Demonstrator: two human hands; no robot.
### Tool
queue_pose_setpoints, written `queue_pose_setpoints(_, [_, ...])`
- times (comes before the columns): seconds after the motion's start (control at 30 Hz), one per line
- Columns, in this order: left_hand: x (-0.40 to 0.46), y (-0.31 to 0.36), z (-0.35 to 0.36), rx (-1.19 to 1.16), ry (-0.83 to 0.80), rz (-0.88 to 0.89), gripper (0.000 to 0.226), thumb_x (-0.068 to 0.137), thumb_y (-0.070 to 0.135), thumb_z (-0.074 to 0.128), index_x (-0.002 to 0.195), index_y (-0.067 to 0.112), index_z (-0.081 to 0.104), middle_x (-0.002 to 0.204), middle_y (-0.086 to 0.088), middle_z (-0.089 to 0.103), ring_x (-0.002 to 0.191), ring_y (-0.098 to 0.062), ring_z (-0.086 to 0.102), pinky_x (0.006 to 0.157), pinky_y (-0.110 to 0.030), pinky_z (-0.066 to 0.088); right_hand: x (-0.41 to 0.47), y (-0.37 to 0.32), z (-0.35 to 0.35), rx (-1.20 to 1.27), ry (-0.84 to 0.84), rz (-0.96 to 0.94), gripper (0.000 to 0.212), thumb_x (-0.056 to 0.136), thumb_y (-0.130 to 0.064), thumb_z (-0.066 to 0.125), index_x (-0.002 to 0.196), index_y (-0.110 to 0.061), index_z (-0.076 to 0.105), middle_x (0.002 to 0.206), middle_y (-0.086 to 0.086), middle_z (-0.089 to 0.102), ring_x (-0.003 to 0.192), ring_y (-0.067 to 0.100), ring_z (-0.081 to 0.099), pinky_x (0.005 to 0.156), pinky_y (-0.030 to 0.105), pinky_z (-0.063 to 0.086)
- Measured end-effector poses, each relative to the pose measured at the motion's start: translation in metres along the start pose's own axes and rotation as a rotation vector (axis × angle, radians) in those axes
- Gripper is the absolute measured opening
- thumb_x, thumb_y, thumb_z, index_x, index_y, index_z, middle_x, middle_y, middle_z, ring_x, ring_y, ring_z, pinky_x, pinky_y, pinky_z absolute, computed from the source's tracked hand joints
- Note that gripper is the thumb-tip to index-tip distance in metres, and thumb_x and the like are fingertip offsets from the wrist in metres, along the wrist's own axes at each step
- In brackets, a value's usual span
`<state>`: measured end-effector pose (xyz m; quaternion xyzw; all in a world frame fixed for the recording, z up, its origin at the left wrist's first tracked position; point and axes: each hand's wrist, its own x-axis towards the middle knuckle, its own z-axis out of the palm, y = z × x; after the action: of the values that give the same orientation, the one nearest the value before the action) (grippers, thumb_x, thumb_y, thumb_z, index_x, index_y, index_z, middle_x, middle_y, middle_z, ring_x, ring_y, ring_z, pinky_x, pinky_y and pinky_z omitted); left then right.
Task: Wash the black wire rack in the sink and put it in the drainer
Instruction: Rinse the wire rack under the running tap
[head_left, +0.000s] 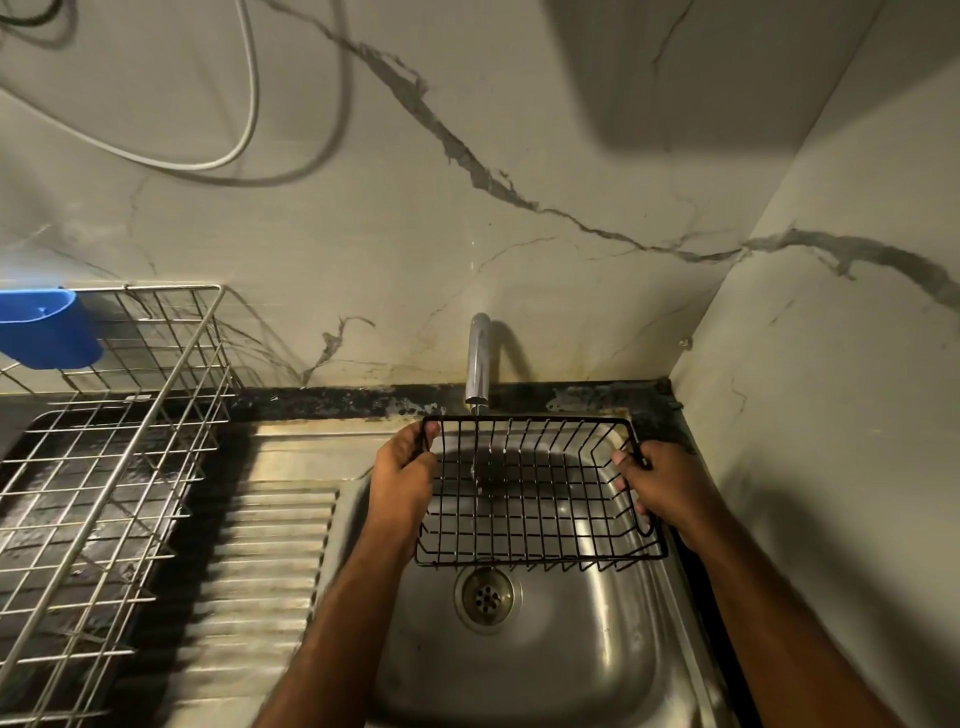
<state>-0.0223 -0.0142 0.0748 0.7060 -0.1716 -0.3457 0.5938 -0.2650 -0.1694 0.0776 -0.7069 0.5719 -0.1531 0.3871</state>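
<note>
The black wire rack (540, 499) hangs level over the steel sink (566, 649), right under the tap (478, 358). A thin stream of water falls from the spout through its mesh. My left hand (402, 473) grips the rack's left rim, and my right hand (662, 488) holds its right rim. The drain (487, 597) shows just below the rack's near edge. The silver wire drainer (109, 467) stands on the counter to the left of the sink.
A ribbed steel draining board (260, 587) lies between drainer and sink. A blue plastic holder (44, 330) hangs on the drainer's far left corner. Marble-patterned walls close in behind and to the right. A white cable (244, 135) loops on the back wall.
</note>
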Motion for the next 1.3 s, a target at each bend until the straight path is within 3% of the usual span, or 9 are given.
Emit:
queue_pose_setpoints(0.2, [-0.004,0.006,0.002,0.0,-0.001,0.029,0.043,0.1,-0.005,0.049,0.133,0.018,0.065,0.122,0.007,0.071,0.113,-0.001,0.062,0.074,-0.007,0.046,0.001,0.0,0.0,0.009,-0.001,-0.012,0.024,0.099,-0.034,0.058,0.091,-0.012,0.066,0.075,0.006,0.072,0.04,0.012,0.054,0.041,0.023,0.042])
queue_pose_setpoints(0.4, [-0.001,0.003,0.0,-0.031,0.015,0.032,0.046,0.097,-0.01,0.049,0.135,0.012,0.063,0.124,0.006,0.072,0.121,-0.007,0.062,0.087,-0.01,0.046,0.003,0.001,-0.001,-0.029,0.004,-0.032,0.025,0.099,-0.036,0.057,0.091,-0.014,0.066,0.076,0.005,0.073,0.042,0.013,0.059,0.045,0.027,0.049])
queue_pose_setpoints(0.5, [-0.003,0.003,-0.001,-0.031,0.021,0.04,0.05,0.097,-0.011,0.047,0.138,0.013,0.061,0.128,0.006,0.069,0.125,-0.008,0.06,0.099,-0.018,0.046,0.002,0.0,-0.001,-0.055,0.005,-0.048,0.023,0.098,-0.036,0.058,0.092,-0.015,0.066,0.076,0.006,0.073,0.045,0.015,0.062,0.049,0.03,0.053])
queue_pose_setpoints(0.67, [-0.005,0.007,-0.004,-0.041,0.025,0.056,0.052,0.096,-0.012,0.045,0.14,0.013,0.059,0.131,0.005,0.067,0.122,-0.006,0.06,0.076,-0.002,0.047,-0.001,-0.005,-0.001,-0.081,-0.002,-0.062,0.021,0.098,-0.034,0.058,0.097,-0.014,0.066,0.078,0.005,0.073,0.049,0.013,0.064,0.046,0.023,0.047])
queue_pose_setpoints(0.77, [-0.001,0.003,-0.006,-0.039,0.037,0.049,0.055,0.094,-0.014,0.045,0.14,0.013,0.058,0.131,0.005,0.068,0.124,-0.008,0.06,0.085,-0.011,0.046,-0.002,-0.007,0.0,-0.092,-0.011,-0.047,0.023,0.099,-0.034,0.059,0.106,-0.014,0.066,0.078,0.004,0.071,0.049,0.008,0.063,0.04,0.015,0.041])
queue_pose_setpoints(0.97, [-0.004,0.006,-0.01,-0.039,0.065,0.058,0.055,0.094,-0.015,0.044,0.14,0.011,0.059,0.132,0.004,0.068,0.126,-0.01,0.06,0.109,-0.028,0.044,-0.002,-0.014,0.002,-0.097,-0.002,-0.08,0.023,0.098,-0.029,0.061,0.113,-0.013,0.067,0.079,0.002,0.07,0.049,0.005,0.064,0.039,0.012,0.041])
queue_pose_setpoints(1.3, [-0.008,0.009,-0.018,-0.028,0.083,0.052,0.052,0.095,-0.013,0.045,0.136,0.013,0.062,0.129,0.005,0.069,0.125,-0.01,0.061,0.114,-0.039,0.045,-0.001,-0.017,0.009,-0.065,0.018,-0.117,0.027,0.096,-0.024,0.064,0.119,-0.01,0.065,0.086,0.002,0.071,0.047,0.005,0.065,0.044,0.014,0.045])
